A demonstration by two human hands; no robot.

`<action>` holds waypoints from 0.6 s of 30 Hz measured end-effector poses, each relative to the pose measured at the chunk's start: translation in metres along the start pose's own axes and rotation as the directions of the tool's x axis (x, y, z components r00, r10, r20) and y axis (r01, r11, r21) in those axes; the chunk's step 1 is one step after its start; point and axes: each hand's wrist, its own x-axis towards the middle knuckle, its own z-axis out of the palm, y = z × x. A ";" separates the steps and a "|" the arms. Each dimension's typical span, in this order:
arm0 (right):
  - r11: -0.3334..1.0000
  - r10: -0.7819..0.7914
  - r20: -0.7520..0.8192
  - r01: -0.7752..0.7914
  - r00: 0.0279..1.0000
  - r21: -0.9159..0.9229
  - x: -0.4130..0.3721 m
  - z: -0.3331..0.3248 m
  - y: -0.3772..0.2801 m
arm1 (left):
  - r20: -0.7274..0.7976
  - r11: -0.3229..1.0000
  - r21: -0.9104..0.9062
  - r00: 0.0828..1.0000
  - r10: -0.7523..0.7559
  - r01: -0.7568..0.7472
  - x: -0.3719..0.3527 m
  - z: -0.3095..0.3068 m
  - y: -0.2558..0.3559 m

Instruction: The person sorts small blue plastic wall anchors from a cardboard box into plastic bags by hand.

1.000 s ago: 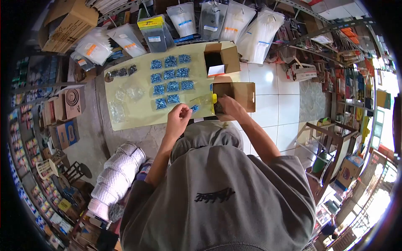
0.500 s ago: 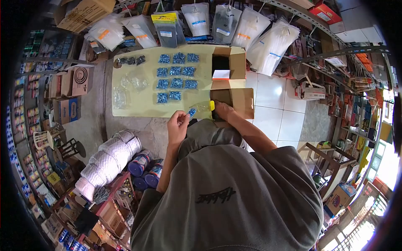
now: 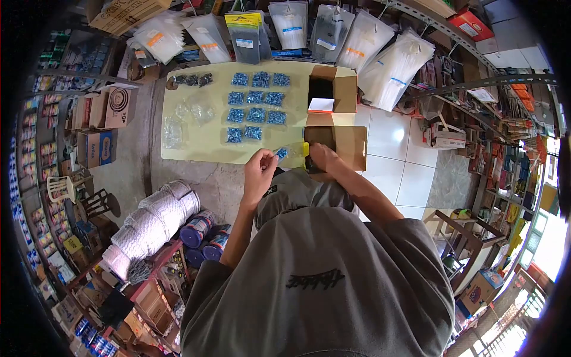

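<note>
At the table's near edge my left hand (image 3: 260,172) is closed in a pinch on a small clear plastic bag with blue pieces (image 3: 281,153) in its end. Beside it, my right hand (image 3: 324,157) is closed at the yellow end (image 3: 306,149) of a clear plastic container (image 3: 292,156), which points toward the bag. That hand is over an open cardboard box (image 3: 333,138); its fingertips are partly hidden. Beyond my hands, filled bags of blue pieces (image 3: 256,114) lie in rows on the pale yellow table (image 3: 202,146).
A second open box (image 3: 342,89) stands behind the first. Flat clear bags (image 3: 172,132) and dark packets (image 3: 191,79) lie on the table's left. Packs of cable ties (image 3: 244,41) hang along the back. A large rope roll (image 3: 154,220) stands at lower left.
The view has shifted slightly, moving the scene a little to the right. Both hands keep nearly the same pose, with the bag and the clear container still close together.
</note>
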 end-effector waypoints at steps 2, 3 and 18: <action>0.999 0.020 -0.355 -0.037 0.935 -0.040 -0.018 0.020 0.001 | 0.027 1.000 0.029 1.000 0.009 -0.010 0.000 0.001 -0.001; 0.994 0.020 -0.663 -0.084 0.748 -0.065 -0.022 0.031 0.004 | 0.039 1.000 0.023 0.999 0.001 -0.002 0.000 0.001 -0.001; 0.427 0.390 -0.402 0.224 0.829 0.876 -0.104 -0.144 -0.028 | 0.141 0.999 -0.037 0.989 0.044 -0.040 0.010 0.028 0.022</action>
